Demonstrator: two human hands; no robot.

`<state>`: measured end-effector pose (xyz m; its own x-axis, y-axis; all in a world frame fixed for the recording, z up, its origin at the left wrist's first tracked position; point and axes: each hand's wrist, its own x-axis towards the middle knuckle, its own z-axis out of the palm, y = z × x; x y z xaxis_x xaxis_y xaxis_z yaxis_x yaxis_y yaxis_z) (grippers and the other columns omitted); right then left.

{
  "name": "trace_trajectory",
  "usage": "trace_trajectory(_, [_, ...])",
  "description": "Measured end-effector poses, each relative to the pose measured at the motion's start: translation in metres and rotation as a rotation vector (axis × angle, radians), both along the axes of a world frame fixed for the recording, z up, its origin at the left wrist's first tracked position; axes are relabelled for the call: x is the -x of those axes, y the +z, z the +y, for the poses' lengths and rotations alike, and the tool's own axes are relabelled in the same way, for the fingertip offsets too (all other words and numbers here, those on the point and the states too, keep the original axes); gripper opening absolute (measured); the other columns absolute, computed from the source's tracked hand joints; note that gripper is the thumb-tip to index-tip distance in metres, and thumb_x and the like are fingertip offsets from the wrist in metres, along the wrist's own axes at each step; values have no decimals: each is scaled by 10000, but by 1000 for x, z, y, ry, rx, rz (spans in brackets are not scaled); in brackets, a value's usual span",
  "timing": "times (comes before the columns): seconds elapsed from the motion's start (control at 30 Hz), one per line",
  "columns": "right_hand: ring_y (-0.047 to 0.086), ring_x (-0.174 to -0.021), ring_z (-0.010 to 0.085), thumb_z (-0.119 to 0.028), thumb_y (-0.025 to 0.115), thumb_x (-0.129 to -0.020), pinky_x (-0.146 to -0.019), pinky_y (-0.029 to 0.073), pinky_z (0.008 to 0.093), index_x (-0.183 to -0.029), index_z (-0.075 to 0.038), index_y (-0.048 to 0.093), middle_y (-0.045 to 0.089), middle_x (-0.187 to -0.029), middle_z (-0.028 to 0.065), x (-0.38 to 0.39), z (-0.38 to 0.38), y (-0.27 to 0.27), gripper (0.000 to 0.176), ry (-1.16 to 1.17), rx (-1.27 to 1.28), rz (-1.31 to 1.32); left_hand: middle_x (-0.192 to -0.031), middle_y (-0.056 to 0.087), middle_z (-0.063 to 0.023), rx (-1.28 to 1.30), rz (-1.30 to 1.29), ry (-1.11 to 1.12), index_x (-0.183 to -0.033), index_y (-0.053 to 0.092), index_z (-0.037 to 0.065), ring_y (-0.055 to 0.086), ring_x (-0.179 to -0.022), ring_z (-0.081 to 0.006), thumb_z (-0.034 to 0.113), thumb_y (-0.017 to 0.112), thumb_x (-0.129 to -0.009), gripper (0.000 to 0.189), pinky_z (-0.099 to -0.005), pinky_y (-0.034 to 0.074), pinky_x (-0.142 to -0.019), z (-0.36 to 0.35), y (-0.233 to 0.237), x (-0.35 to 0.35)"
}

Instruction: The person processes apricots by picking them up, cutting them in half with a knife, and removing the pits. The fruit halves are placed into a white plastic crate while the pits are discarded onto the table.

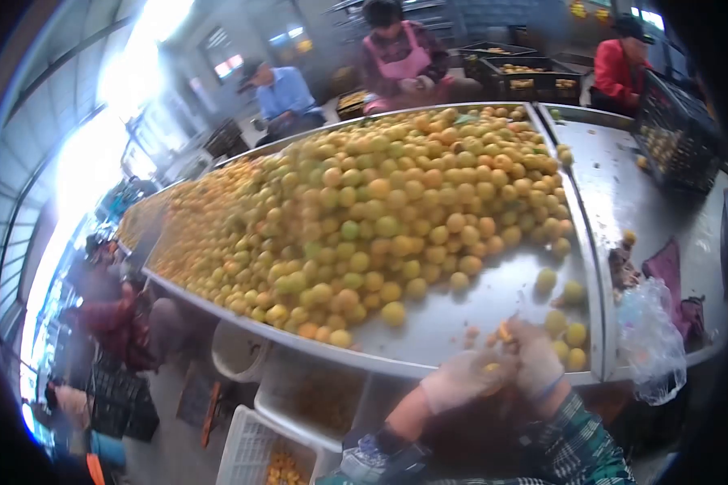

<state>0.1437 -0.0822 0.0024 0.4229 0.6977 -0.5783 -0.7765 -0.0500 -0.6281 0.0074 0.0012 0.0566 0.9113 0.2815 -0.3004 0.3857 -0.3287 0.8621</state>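
Note:
My left hand (467, 381), in a pale glove, is closed around a yellow apricot (491, 368) over the near edge of the metal table. Right beside it my gloved right hand (535, 360) pinches an orange piece of apricot (505, 331) between its fingers. The two hands touch or nearly touch, and blur hides the finer grip. A few small fruit scraps (471, 331) lie on the metal just beyond them. Several loose whole apricots (575, 334) rest to the right of my right hand.
A large heap of apricots (396, 194) covers much of the rimmed table (404, 365). Below left stand a white crate (239, 444) with fruit pieces, a tub (299, 396) and a bucket (239, 352). A plastic bag (653, 331) hangs at right. Other people sit around the table.

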Motion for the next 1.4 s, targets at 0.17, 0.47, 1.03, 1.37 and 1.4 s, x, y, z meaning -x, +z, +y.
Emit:
trace_trajectory(0.17, [513, -522, 89, -219, 635, -833, -449, 407, 233, -936, 4, 630, 571, -682, 25, -1, -8, 12, 245, 167, 141, -683, -849, 653, -47, -3, -326, 432, -981, 628, 32, 601, -749, -96, 208, 649, -917, 189, -238, 499, -641, 38, -44, 73])
trace_trajectory(0.47, [528, -595, 134, -199, 621, -856, -503, 475, 295, -1220, -14, 540, 545, -769, 58, -10, -13, 25, 416, -45, -32, -320, -1172, 598, -237, -1127, 658, 712, -1124, 624, -9, 578, -1080, -378, 358, 613, -870, 446, -447, 456, -905, 89, -75, 238])
trace_trajectory(1.03, [541, -509, 144, -93, 590, -849, -415, 483, 339, -1154, -99, 532, 567, -786, 57, -47, -32, 20, 311, -242, -152, 24, -1118, 645, -180, -865, 614, 327, -1049, 676, 61, 602, -1049, -366, 321, 540, -877, 340, -434, 477, -884, 118, -26, -2])
trace_trajectory(1.37, [496, -516, 104, -227, 552, -930, -423, 432, 260, -1253, -145, 533, 549, -793, 29, -44, -45, 38, 334, -240, -197, -80, -1293, 480, -179, -1167, 662, 251, -1210, 587, 82, 564, -1123, -326, 220, 651, -818, 421, -393, 475, -939, 162, -64, -14])
trace_trajectory(1.4, [493, -503, 99, -241, 549, -942, -409, 422, 245, -1288, -144, 518, 548, -789, 27, -43, -45, 39, 361, -233, -208, -146, -1296, 476, -164, -1215, 741, 217, -1206, 587, 84, 557, -1131, -335, 211, 653, -813, 419, -396, 479, -941, 162, -63, -18])
